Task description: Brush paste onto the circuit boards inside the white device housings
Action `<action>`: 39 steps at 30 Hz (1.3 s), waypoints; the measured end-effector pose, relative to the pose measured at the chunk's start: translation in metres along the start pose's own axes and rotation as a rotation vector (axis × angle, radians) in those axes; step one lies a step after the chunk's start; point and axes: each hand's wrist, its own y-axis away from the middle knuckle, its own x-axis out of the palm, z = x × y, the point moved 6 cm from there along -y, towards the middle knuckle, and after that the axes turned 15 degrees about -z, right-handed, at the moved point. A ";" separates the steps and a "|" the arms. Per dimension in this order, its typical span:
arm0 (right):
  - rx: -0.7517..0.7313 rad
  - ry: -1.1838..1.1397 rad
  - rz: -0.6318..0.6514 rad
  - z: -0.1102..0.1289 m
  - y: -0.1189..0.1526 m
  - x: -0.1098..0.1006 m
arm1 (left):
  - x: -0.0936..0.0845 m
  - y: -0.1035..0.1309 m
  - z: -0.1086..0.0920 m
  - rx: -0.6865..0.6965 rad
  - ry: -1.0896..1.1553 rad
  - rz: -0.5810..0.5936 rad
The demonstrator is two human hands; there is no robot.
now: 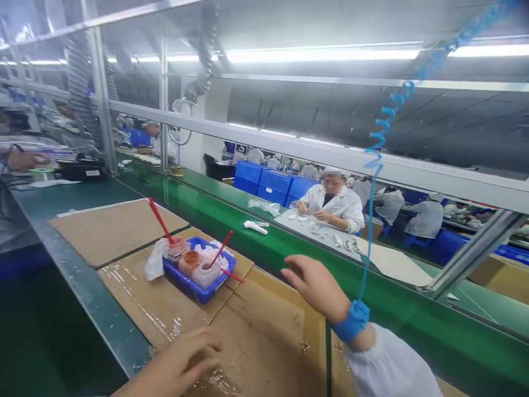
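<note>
My left hand [184, 358] hovers low over the cardboard sheet [256, 331], its fingers loosely bent and apart, with nothing in it. Farther right, my right hand [316, 284] is raised beside the green belt [281, 251], thumb and fingers apart and holding nothing. Around its wrist is a blue strap [353, 321] tied to a coiled blue cord [382, 124]. Beyond my left hand stands a blue tray [202, 293] with small jars, such as an orange-lidded jar [191, 263], and red sticks [161, 220]. A white handle-shaped part [256, 227] lies on the belt.
A co-worker [334, 201] in white sits across the belt, both hands at small white parts. White tissue [155, 262] hangs over the tray's left side. Another cardboard sheet [119, 226] lies at the left. Metal posts [103, 99] and a rail [256, 132] frame the bench.
</note>
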 end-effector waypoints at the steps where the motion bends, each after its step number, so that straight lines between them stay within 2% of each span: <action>1: -0.013 -0.072 -0.006 0.015 -0.013 0.007 | -0.004 0.005 0.018 -0.062 0.014 -0.079; 4: -0.101 -0.292 0.081 0.062 -0.043 0.045 | -0.008 0.011 0.049 -0.122 0.026 -0.217; 7: -0.130 -0.395 0.090 0.094 -0.064 0.082 | -0.006 0.009 0.057 -0.075 0.007 -0.265; 9: -0.095 -0.458 0.060 0.104 -0.074 0.096 | -0.005 0.009 0.059 -0.067 -0.024 -0.304; 12: -0.045 -0.570 0.008 0.110 -0.083 0.098 | -0.002 0.013 0.061 -0.085 -0.060 -0.329; 15: -0.062 -0.648 -0.065 0.112 -0.082 0.082 | -0.001 0.016 0.061 -0.063 -0.074 -0.322; 19: -0.150 -0.649 -0.168 0.112 -0.066 0.059 | -0.002 0.016 0.059 -0.010 -0.108 -0.367; 22: -0.225 -0.624 -0.254 0.108 -0.044 0.051 | -0.001 0.016 0.059 -0.007 -0.117 -0.373; 27: -0.506 -0.656 -0.527 0.102 0.003 0.047 | -0.001 0.016 0.060 -0.025 -0.140 -0.375; 29: -0.580 -0.668 -0.573 0.099 0.020 0.052 | -0.001 0.016 0.062 -0.031 -0.141 -0.373; 31: -0.606 -0.658 -0.548 0.097 0.033 0.060 | 0.000 0.016 0.062 -0.031 -0.139 -0.368; 35: -0.549 -0.677 -0.294 0.096 0.052 0.080 | 0.000 0.016 0.063 0.008 -0.154 -0.408; 36: -0.551 -0.685 -0.265 0.096 0.057 0.083 | -0.001 0.016 0.063 0.021 -0.158 -0.421; 39: -0.601 -0.685 -0.292 0.097 0.073 0.087 | 0.000 0.017 0.064 0.040 -0.163 -0.434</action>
